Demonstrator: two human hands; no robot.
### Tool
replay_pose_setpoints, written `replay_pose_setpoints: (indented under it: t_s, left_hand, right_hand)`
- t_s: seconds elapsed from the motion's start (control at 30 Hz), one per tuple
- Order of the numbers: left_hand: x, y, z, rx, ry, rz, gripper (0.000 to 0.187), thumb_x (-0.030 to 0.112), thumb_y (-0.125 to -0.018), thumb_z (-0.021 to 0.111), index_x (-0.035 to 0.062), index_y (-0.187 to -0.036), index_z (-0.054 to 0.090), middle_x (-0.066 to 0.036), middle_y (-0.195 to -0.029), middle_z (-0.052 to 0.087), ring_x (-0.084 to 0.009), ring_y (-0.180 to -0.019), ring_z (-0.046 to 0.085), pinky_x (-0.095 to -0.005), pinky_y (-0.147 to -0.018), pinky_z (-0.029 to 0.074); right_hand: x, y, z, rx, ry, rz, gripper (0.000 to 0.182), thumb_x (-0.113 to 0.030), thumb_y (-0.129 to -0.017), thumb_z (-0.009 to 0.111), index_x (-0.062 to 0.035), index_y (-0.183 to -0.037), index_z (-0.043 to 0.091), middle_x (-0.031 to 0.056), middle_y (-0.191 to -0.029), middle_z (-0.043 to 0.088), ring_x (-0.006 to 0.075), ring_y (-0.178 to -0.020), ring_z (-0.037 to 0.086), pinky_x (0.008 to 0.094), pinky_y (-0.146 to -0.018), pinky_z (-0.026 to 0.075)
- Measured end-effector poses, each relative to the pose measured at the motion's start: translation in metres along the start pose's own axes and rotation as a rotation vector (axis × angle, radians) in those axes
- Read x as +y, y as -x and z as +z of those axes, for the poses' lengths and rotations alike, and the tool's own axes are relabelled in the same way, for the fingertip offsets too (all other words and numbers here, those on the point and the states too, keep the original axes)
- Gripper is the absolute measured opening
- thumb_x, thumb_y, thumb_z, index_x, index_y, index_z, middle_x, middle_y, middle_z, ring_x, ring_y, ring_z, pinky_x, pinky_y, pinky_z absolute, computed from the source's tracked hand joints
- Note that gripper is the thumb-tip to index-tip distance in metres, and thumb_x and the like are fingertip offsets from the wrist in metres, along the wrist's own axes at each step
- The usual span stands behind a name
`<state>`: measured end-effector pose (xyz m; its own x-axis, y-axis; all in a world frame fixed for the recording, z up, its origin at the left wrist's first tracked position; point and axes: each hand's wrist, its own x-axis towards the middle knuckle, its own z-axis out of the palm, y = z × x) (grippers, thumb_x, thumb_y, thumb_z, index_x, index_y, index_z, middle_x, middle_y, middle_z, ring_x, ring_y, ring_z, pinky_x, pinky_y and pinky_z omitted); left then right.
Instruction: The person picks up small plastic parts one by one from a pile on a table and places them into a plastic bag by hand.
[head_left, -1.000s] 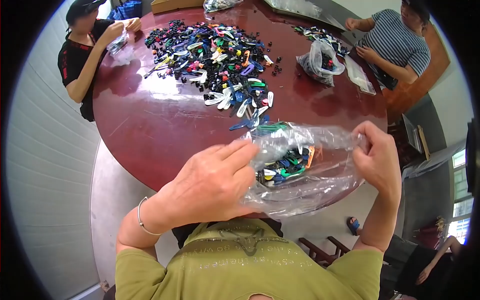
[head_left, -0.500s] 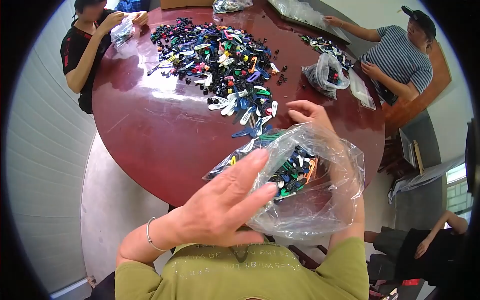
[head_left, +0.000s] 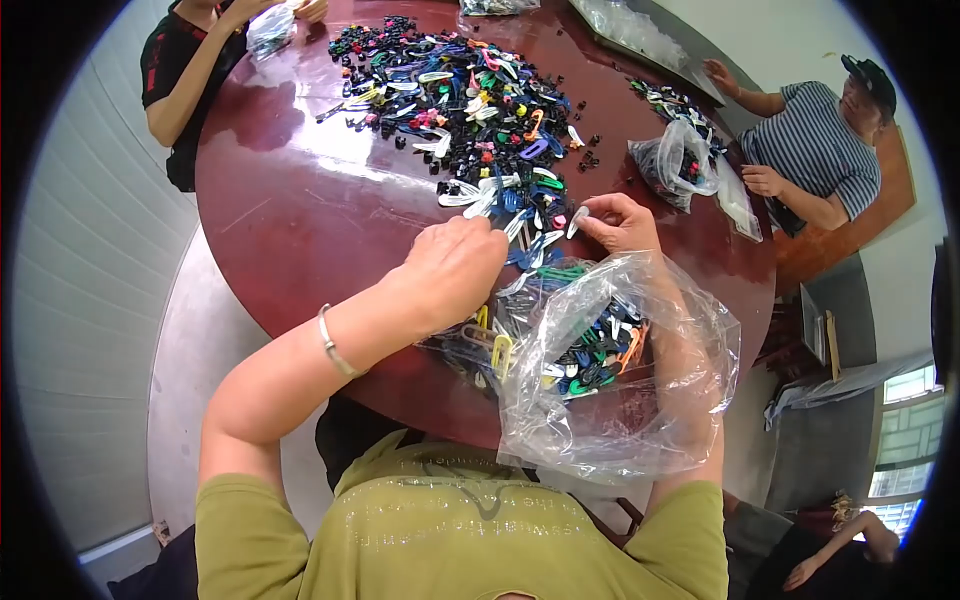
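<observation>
My right hand pinches a white snap hair clip between thumb and fingertips, at the right edge of the pile. My left hand is closed, fingers bent down at the near end of the pile, touching white hair clips; whatever its fingertips hold is hidden. The pile of mixed hair clips spreads away across the table. Close to me lies a clear plastic bag, its mouth wide and facing me, with coloured clips inside. My right forearm passes behind its clear film.
The round red table carries another bag of clips and a small clip heap at right. A person in a striped shirt sits there. At far left a person handles a small bag. A tray stands behind.
My left hand has gone from above the bag's mouth, fingers spread, forward to the pile and closed. My right hand has picked up a white hair clip.
</observation>
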<state>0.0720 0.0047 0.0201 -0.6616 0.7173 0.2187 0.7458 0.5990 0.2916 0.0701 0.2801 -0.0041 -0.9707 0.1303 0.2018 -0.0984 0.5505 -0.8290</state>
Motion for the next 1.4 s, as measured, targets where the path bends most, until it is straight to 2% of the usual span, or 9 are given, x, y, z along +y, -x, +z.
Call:
replay_pose_setpoints:
  t_s: [0.17, 0.4, 0.5, 0.6, 0.73, 0.83, 0.97, 1.17, 1.4]
  left_hand:
    - [-0.001, -0.014, 0.009, 0.056, -0.002, -0.056, 0.009, 0.008, -0.078, 0.060, -0.0004, -0.078, 0.060, -0.018, -0.086, 0.062, -0.0354, -0.087, 0.061, -0.0448, -0.075, 0.049]
    - [-0.012, -0.008, 0.009, 0.162, 0.163, -0.065, 0.007, 0.010, -0.076, 0.063, 0.0036, -0.077, 0.060, -0.014, -0.083, 0.061, -0.0332, -0.083, 0.061, -0.0424, -0.071, 0.048]
    - [-0.014, -0.010, 0.007, 0.169, 0.214, -0.084, 0.007, 0.009, -0.074, 0.063, 0.0033, -0.076, 0.060, -0.015, -0.078, 0.062, -0.0338, -0.079, 0.062, -0.0427, -0.069, 0.048]
    - [-0.015, -0.010, 0.006, 0.203, 0.247, -0.096, 0.007, 0.009, -0.075, 0.063, 0.0023, -0.076, 0.060, -0.016, -0.072, 0.063, -0.0343, -0.072, 0.063, -0.0421, -0.065, 0.049]
    - [-0.013, -0.009, 0.003, 0.239, 0.337, -0.094, 0.007, 0.008, -0.075, 0.063, 0.0014, -0.076, 0.060, -0.017, -0.068, 0.063, -0.0333, -0.065, 0.064, -0.0393, -0.060, 0.050]
    - [-0.014, -0.010, 0.007, 0.300, 0.377, -0.052, 0.006, 0.006, -0.076, 0.063, 0.0010, -0.078, 0.059, -0.017, -0.068, 0.063, -0.0321, -0.064, 0.064, -0.0378, -0.059, 0.050]
    - [-0.014, -0.010, 0.005, 0.320, 0.440, -0.051, 0.007, 0.004, -0.077, 0.061, 0.0003, -0.082, 0.060, -0.017, -0.072, 0.064, -0.0312, -0.067, 0.065, -0.0370, -0.061, 0.050]
    - [-0.016, -0.009, 0.012, 0.414, 0.351, 0.043, 0.013, 0.002, -0.077, 0.061, -0.0007, -0.090, 0.063, -0.017, -0.079, 0.064, -0.0331, -0.073, 0.064, -0.0388, -0.067, 0.051]
    - [-0.020, -0.010, 0.004, 0.383, 0.419, -0.013, 0.006, 0.004, -0.078, 0.060, 0.0007, -0.082, 0.062, -0.017, -0.079, 0.064, -0.0331, -0.074, 0.064, -0.0392, -0.066, 0.051]
  right_hand:
    - [-0.024, 0.007, -0.030, 0.049, -0.392, 0.238, 0.012, -0.013, -0.083, 0.071, -0.0027, -0.087, 0.066, -0.0003, -0.071, 0.061, 0.0057, -0.061, 0.053, 0.0192, -0.055, 0.041]
    - [-0.108, 0.050, -0.078, 0.207, -0.605, -0.271, 0.010, 0.000, -0.082, 0.068, 0.0015, -0.090, 0.063, 0.0074, -0.079, 0.062, 0.0116, -0.070, 0.057, 0.0228, -0.061, 0.044]
    - [-0.127, 0.072, -0.084, 0.011, -0.467, -0.643, 0.009, 0.004, -0.081, 0.065, 0.0030, -0.090, 0.063, 0.0111, -0.083, 0.063, 0.0151, -0.078, 0.059, 0.0244, -0.068, 0.045]
    - [-0.139, 0.077, -0.086, -0.129, -0.227, -0.654, 0.010, 0.006, -0.083, 0.061, 0.0036, -0.092, 0.064, 0.0130, -0.088, 0.064, 0.0159, -0.082, 0.059, 0.0249, -0.071, 0.046]
    - [-0.094, 0.050, -0.080, 0.129, -0.410, -0.160, 0.011, -0.002, -0.087, 0.061, 0.0024, -0.095, 0.066, 0.0079, -0.087, 0.067, 0.0110, -0.081, 0.059, 0.0223, -0.072, 0.046]
    - [-0.062, 0.026, -0.050, 0.004, -0.254, 0.058, 0.012, -0.005, -0.086, 0.063, 0.0008, -0.095, 0.069, 0.0042, -0.089, 0.068, 0.0082, -0.081, 0.061, 0.0209, -0.073, 0.047]
    - [-0.027, 0.008, -0.010, -0.099, -0.035, -0.172, 0.023, -0.009, -0.080, 0.070, 0.0012, -0.100, 0.067, 0.0061, -0.091, 0.066, 0.0117, -0.080, 0.061, 0.0246, -0.072, 0.048]
    - [-0.016, 0.002, 0.008, 0.031, 0.542, -0.226, 0.028, -0.015, -0.076, 0.074, -0.0036, -0.100, 0.068, 0.0074, -0.081, 0.059, 0.0151, -0.074, 0.059, 0.0266, -0.066, 0.047]
    - [-0.001, -0.005, -0.004, -0.078, 0.109, 0.059, 0.023, -0.013, -0.073, 0.077, -0.0032, -0.093, 0.069, 0.0074, -0.083, 0.062, 0.0161, -0.071, 0.059, 0.0268, -0.063, 0.047]
